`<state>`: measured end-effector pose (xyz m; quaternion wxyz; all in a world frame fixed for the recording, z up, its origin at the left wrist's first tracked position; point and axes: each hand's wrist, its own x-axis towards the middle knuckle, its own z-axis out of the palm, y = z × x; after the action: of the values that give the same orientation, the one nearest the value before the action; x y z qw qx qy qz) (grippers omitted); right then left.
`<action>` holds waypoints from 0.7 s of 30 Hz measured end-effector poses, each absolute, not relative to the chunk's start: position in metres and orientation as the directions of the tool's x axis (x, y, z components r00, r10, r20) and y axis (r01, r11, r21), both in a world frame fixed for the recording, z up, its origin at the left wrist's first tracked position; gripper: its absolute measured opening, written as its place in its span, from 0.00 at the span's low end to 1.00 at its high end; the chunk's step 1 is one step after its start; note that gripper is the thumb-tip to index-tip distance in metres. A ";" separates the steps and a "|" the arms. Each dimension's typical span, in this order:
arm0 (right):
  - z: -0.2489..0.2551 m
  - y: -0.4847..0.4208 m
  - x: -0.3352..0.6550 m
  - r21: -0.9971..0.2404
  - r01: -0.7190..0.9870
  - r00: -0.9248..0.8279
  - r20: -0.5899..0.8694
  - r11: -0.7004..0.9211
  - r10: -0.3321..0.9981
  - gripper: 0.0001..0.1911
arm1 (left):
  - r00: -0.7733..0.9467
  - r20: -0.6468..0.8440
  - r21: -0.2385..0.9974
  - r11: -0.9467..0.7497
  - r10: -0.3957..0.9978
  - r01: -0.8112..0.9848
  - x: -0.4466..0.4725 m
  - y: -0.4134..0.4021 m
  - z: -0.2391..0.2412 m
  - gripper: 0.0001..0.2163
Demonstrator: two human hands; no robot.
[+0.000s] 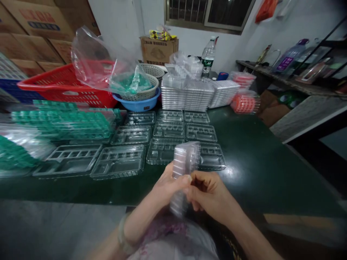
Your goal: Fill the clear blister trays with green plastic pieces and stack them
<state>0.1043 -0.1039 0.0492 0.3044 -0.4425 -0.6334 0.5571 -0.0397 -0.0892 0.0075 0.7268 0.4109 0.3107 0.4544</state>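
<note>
A small stack of clear plastic trays [185, 159] stands tilted on its side in front of me, blurred by motion. My left hand [169, 184] is wrapped round it from the left, thumb across the near side. On the right, my right hand [207, 191] pinches at the stack's near edge, its fingertips close to my left thumb; whether it has hold of a single tray cannot be made out. Beyond my hands, clear compartment trays lie in rows on the green table, among them one tray [119, 162] at the left and another [211, 157] just behind the stack.
Tall stacks of clear trays [187, 94] stand at the back. Bagged green trays [62, 121] lie at the left near a red basket [67, 85] and a blue basin [139, 104]. Bagged red pieces [245, 103] sit back right. The green table [271, 173] extends rightward.
</note>
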 end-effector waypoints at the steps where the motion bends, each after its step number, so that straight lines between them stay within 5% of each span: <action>1: 0.051 -0.106 0.104 -0.953 0.293 -0.404 -0.056 0.071 0.913 0.10 | 0.362 -0.062 0.908 0.203 0.930 -0.366 -0.039 -0.088 0.012 0.28; 5: 0.056 -0.113 0.102 -0.841 0.459 -0.438 0.067 0.287 0.896 0.12 | 0.341 -0.004 0.961 0.098 0.940 -0.260 -0.038 -0.083 0.028 0.32; 10: 0.070 -0.107 0.125 -0.902 0.367 -0.479 0.026 0.227 0.878 0.14 | 0.343 -0.077 0.871 0.230 0.936 -0.434 -0.050 -0.073 0.025 0.28; 17: 0.058 -0.003 0.228 -0.980 0.041 0.136 0.197 0.193 0.971 0.11 | 0.140 -0.165 0.710 0.216 0.976 -0.670 -0.082 -0.055 0.031 0.30; 21: 0.016 0.085 0.266 -0.964 -0.206 0.373 0.079 0.166 0.925 0.09 | 0.076 -0.142 0.742 0.157 0.987 -0.651 -0.078 -0.056 0.041 0.31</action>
<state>0.2665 0.0851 0.0165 0.6692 -0.4885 -0.3677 0.4224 -0.0780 -0.0562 0.0409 0.6868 0.2570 0.3264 0.5964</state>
